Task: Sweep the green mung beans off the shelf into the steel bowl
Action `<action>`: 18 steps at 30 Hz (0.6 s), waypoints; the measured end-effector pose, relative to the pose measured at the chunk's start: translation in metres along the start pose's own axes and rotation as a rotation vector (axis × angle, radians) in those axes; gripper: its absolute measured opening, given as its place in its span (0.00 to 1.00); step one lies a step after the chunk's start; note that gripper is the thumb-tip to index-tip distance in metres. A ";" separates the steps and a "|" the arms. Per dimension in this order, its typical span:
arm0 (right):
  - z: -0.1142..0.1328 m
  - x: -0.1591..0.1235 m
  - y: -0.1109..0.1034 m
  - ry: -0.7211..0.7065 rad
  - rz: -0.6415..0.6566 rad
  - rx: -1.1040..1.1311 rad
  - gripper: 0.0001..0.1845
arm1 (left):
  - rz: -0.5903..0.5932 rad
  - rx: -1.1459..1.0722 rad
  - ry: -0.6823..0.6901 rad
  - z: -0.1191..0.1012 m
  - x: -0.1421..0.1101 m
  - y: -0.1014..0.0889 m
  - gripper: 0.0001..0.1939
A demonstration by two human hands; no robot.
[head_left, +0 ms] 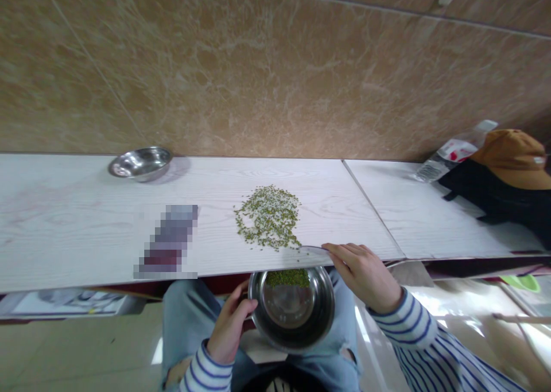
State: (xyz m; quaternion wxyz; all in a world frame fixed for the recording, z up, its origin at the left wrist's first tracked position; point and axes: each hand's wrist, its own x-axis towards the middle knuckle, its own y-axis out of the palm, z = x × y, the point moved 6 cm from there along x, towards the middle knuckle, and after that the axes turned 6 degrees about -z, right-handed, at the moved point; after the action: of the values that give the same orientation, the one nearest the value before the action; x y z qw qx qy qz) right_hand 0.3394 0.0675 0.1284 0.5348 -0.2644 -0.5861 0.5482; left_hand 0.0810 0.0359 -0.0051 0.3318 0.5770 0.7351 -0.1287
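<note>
Small green beans that look like mung beans (275,226) lie scattered in a loose patch on the white wooden tabletop (206,179). My right hand (365,274) is closed round a thin, flat metal utensil (314,249); its tip touches the near right edge of the patch, and its exact kind is unclear. Just below the table edge, over my lap, a steel bowl (297,340) tilts slightly, with more green beans (287,278) gathered at its far side. At its left, my left hand (232,323) grips the rim, thumb inside and fingers outside.
A smaller steel bowl (141,163) stands near the wall at the left. A blurred-out flat object (170,240) lies left of the beans. At the right are a plastic bottle (451,154), a brown cap (514,158) and a dark cloth item (482,194). A seam crosses the table.
</note>
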 end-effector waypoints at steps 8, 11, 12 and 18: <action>0.005 0.006 0.002 -0.021 0.015 -0.011 0.16 | 0.003 0.001 0.010 0.000 0.000 -0.001 0.28; 0.007 0.006 0.001 -0.031 0.014 -0.015 0.16 | 0.005 0.001 0.018 0.000 0.001 -0.002 0.29; 0.007 0.007 0.001 -0.035 0.012 -0.014 0.15 | 0.003 -0.001 0.020 0.000 0.002 -0.002 0.29; 0.012 0.007 -0.003 -0.069 0.015 0.002 0.15 | -0.005 0.001 0.026 0.002 0.003 -0.003 0.28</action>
State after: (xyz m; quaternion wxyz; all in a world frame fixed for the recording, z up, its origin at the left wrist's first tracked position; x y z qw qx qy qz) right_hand 0.3272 0.0683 0.1361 0.5103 -0.2492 -0.6015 0.5618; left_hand 0.0784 0.0366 -0.0094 0.3217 0.5769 0.7408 -0.1222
